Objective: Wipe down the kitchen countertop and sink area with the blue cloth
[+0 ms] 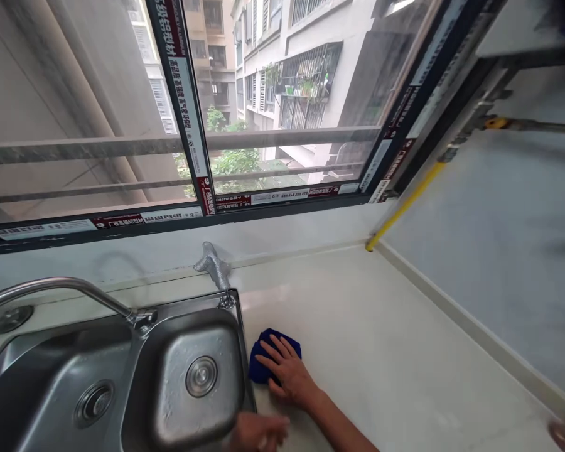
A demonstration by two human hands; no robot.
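Note:
My right hand (289, 373) lies flat with its fingers spread over a folded dark blue cloth (258, 367), pressing it on the pale countertop (358, 351) just right of the sink. Part of the cloth is hidden under the palm. Low in the view, my left hand (261, 432) is near the sink's front right corner, smeared by motion and partly cut off by the frame's edge. Its fingers look bent, but I cannot make out whether they hold anything.
A stainless double-bowl sink (139, 370) with a curved faucet (66, 284) fills the left. Behind its corner stands a fitting wrapped in silvery plastic (214, 267). A yellow pipe (405, 207) runs along the right wall, and a dark-framed window (204, 194) rises behind the counter.

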